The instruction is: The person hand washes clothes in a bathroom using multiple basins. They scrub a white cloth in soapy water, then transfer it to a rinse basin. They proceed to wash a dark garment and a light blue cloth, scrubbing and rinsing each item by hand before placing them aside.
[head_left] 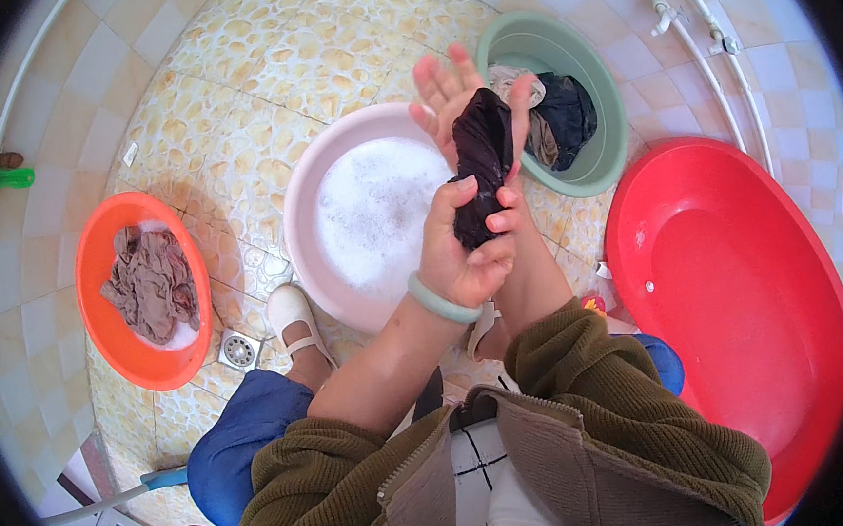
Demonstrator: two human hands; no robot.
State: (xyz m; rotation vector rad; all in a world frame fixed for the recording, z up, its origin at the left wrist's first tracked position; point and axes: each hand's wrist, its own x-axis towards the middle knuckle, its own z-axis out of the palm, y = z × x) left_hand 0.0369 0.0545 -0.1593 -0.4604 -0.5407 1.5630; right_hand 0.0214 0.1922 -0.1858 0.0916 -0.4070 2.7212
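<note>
A wet, dark maroon-black cloth point(482, 151), bunched lengthwise, is held up over the right side of a pale pink basin point(301, 188). My left hand point(460, 260), with a pale green bangle on its wrist, is closed around the cloth's lower end. Behind the cloth, my right hand point(448, 110) has its palm up and fingers stretched apart. The cloth lies along that palm, beside the thumb, and hides part of it. White suds point(379, 217) cover the water in the pink basin.
On the left, an orange basin point(91, 286) holds brownish cloth point(154, 282), near a floor drain point(239, 351). A green basin point(609, 147) with dark and pale clothes stands far right. Nearer lies a large red tub point(736, 290). White pipes point(694, 34) run along the right wall.
</note>
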